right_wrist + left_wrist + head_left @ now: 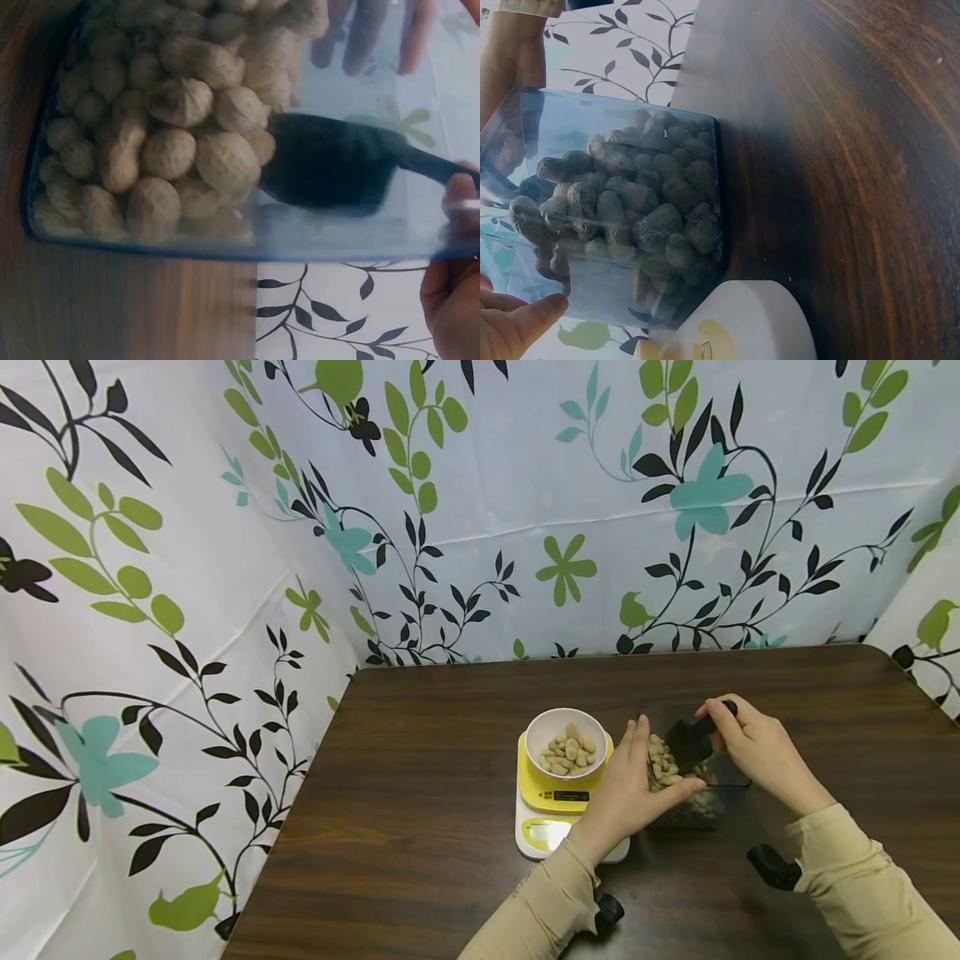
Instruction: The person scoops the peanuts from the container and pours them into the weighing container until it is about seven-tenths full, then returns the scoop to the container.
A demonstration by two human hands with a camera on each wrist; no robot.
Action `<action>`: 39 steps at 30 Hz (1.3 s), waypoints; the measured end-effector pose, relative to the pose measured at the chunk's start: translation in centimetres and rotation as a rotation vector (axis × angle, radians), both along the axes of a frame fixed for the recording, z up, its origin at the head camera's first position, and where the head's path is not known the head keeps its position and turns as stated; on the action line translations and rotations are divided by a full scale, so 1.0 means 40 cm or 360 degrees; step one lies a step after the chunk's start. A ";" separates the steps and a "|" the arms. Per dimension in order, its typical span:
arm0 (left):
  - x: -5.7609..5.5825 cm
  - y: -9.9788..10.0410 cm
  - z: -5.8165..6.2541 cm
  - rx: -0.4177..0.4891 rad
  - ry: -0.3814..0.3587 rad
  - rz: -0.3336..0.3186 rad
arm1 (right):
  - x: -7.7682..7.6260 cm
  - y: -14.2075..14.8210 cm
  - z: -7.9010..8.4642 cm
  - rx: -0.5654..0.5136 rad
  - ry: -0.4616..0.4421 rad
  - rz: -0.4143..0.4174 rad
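A clear container [577, 120] holds many unshelled peanuts [172, 154]. My left hand [630, 783] steadies it at the left side, fingers straight along the wall and thumb stretched over the near rim. In my right hand [761, 756] I grip the handle of a black scoop [688, 745], whose blade is down inside the container, against the peanuts in the right wrist view. A white bowl [534, 739] with some peanuts in it sits on a yellow and white kitchen scale [528, 789], just left of my left hand.
Everything stands on a dark wooden table [405, 793]. Behind and to the left hangs a white cloth [495, 485] printed with leaves, flowers and birds. The scale stands close beside the container. A black device shows under each wrist.
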State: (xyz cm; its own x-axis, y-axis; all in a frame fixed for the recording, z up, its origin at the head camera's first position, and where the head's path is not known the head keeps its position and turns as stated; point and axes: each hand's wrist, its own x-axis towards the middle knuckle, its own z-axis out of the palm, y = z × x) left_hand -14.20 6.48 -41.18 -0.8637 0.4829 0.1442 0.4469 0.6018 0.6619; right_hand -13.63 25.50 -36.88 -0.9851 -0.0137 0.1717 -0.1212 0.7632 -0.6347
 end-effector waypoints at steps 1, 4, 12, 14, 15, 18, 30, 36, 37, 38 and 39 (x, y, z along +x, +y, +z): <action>0.000 0.000 -0.001 0.0001 0.0000 0.0002 | 0.001 0.003 0.001 0.0002 -0.0014 0.0006; 0.000 0.001 -0.003 -0.0001 0.0001 0.0014 | 0.002 0.006 0.003 -0.0011 -0.0064 0.0016; 0.003 -0.001 -0.001 0.0044 -0.0032 0.0002 | -0.004 -0.012 -0.002 -0.0090 -0.0152 -0.0147; 0.004 -0.003 0.000 0.0045 -0.0031 -0.0015 | -0.002 -0.013 -0.003 -0.0082 -0.0141 -0.0165; 0.004 -0.003 0.001 0.0045 -0.0031 -0.0021 | -0.001 -0.012 -0.003 -0.0082 -0.0140 -0.0156; 0.003 -0.003 0.001 0.0048 -0.0031 -0.0026 | 0.000 -0.002 -0.004 -0.0086 -0.0159 -0.0066; 0.006 -0.005 0.002 0.0019 0.0013 -0.0012 | 0.004 0.079 0.017 -0.0175 -0.0290 0.0448; 0.007 -0.005 0.004 0.0028 -0.0006 -0.0008 | 0.009 0.086 0.012 -0.0180 -0.0263 0.0518; 0.006 -0.005 0.005 0.0028 -0.0002 -0.0006 | 0.007 0.083 0.011 -0.0179 -0.0262 0.0479; 0.006 -0.005 0.005 0.0026 0.0000 -0.0001 | 0.005 0.079 0.010 -0.0176 -0.0267 0.0439; 0.006 -0.005 0.004 0.0027 0.0005 0.0004 | 0.002 0.074 0.009 -0.0171 -0.0275 0.0393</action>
State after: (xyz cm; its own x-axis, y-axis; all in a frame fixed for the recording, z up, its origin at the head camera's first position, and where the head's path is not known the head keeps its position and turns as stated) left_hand -13.96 6.29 -41.02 -0.8643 0.4784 0.1551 0.4478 0.5916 0.6705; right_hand -13.53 28.48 -36.52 -0.9689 -0.2471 0.0157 -0.1781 0.6516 -0.7374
